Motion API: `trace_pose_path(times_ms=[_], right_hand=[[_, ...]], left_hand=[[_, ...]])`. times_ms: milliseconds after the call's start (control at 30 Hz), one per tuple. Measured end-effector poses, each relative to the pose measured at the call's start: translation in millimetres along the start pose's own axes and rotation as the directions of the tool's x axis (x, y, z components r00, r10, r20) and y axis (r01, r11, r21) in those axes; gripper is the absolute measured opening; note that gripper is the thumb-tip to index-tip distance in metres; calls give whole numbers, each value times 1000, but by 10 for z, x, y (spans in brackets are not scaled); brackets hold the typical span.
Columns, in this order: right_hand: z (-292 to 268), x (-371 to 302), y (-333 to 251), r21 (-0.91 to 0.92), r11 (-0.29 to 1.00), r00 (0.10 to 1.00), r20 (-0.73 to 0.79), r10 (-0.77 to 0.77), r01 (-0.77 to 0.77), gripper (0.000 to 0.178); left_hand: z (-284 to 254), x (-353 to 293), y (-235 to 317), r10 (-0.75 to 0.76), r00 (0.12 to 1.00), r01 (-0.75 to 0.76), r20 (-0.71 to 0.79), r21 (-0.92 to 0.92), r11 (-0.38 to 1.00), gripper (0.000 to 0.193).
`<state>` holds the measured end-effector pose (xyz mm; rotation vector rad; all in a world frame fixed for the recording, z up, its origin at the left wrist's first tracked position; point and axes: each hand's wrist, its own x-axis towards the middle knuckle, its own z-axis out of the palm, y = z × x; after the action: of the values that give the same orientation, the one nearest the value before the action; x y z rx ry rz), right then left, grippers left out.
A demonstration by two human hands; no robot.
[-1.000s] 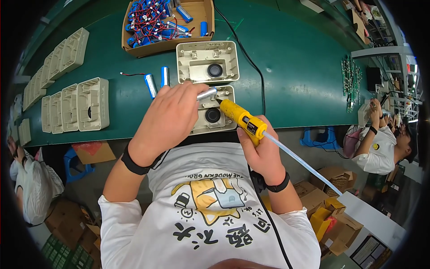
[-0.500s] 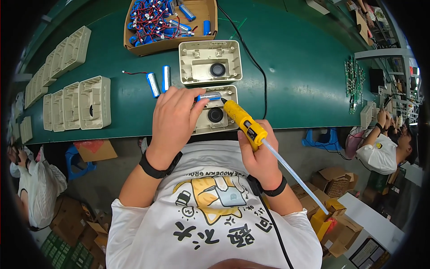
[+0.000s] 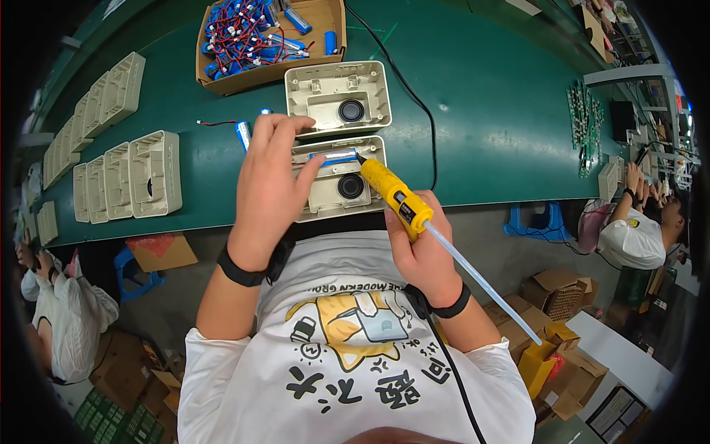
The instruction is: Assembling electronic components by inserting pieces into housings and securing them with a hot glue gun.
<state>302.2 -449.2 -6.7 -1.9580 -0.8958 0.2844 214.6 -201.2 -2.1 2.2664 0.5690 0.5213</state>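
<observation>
Head view, looking down: the right hand point(image 3: 425, 248) was wrapped around a yellow glue gun point(image 3: 396, 197), its tip touching a blue battery point(image 3: 334, 157) lying in the upper part of an open beige casing point(image 3: 342, 177) at the near edge of the green tabletop point(image 3: 481, 126). The left hand point(image 3: 270, 177) lay palm down over the casing's left side, fingers spread and curled loosely, fingertips beside the battery, apparently steadying it rather than gripping. A clear glue stick point(image 3: 481, 281) trailed back from the gun past the right wrist, which was bent with the forearm close to the body; the left forearm came up steeply from the lower edge. A likely risk: the hot tip sat very near the left fingertips, so a slip could burn them, or glue could stray onto the round black part point(image 3: 350, 186) below. Beyond stood a second open casing point(image 3: 338, 96), a cardboard box of blue batteries point(image 3: 266, 37), and rows of beige casings point(image 3: 118, 177) at left.
</observation>
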Motion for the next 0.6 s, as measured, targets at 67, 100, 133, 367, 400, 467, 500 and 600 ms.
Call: trace_pose_path(times_ms=[67,100,133,367,400,467,500,600], right_hand=[[0,-5,12,7,1000,1000,1,-2,2,9],[-12,-1,16,-15,1000,999,33,10,-10,9],[-25,3,17,-38,999,998,65,24,-21,8],[-35,-24,46,-32,998,996,79,50,-48,11],[-33,-11,54,-12,999,998,39,44,-43,12],[-42,-14,39,8,999,999,4,41,-41,14],[-62,-14,25,3,996,996,29,86,-86,15],[-123,7,-31,-10,986,983,78,167,-167,19]], left_hand=[[-15,54,-54,25,999,-26,44,21,999,43],[-24,76,-74,48,995,-52,84,44,998,46],[-30,86,-80,71,990,-79,125,65,995,49],[-95,27,-32,-6,994,5,110,5,1000,59],[-104,41,-31,-22,994,26,109,-32,999,61],[-123,62,-19,-13,992,13,125,-3,1000,61],[-134,77,-17,-1,990,-3,138,27,1000,61],[-134,72,-16,13,988,-22,155,57,998,62]])
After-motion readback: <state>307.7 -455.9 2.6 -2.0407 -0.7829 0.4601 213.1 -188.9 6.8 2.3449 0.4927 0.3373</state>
